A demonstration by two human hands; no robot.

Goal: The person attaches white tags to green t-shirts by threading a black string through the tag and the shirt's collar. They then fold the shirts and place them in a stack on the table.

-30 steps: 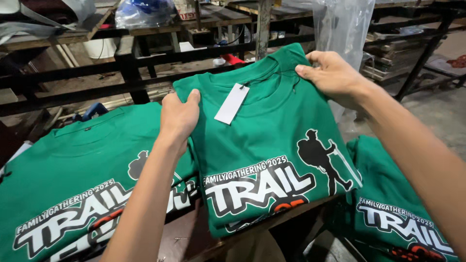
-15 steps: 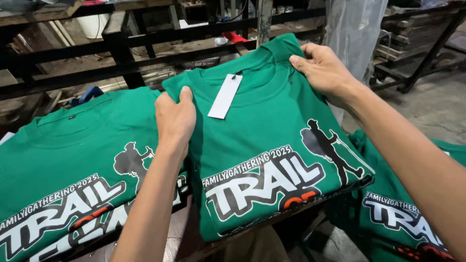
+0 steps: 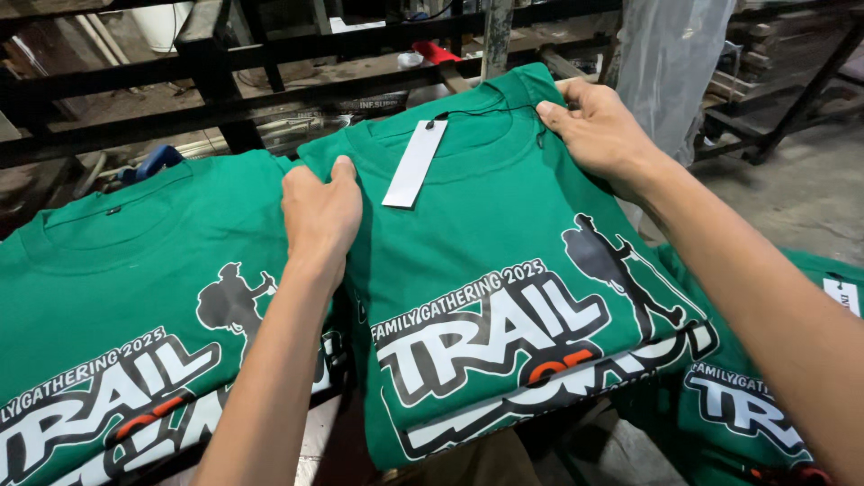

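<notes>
A folded green T-shirt (image 3: 490, 234) with a white, black and orange print and a walker's silhouette lies on top of a stack in the middle. A white hang tag (image 3: 414, 164) on a black string hangs from its collar. My left hand (image 3: 321, 216) grips the shirt's left folded edge. My right hand (image 3: 601, 133) holds the right shoulder near the collar. More green shirts of the same kind sit underneath it.
A second stack of the same green shirts (image 3: 126, 297) lies to the left, and a third (image 3: 756, 396) at lower right. A dark metal rack (image 3: 216, 67) runs along the back. A clear plastic bag (image 3: 670, 63) hangs at upper right, with concrete floor (image 3: 801, 198) beyond.
The view has drawn closer and shifted down. Both hands stay on the middle shirt's edges, and the shirt looks squared up on its stack.
</notes>
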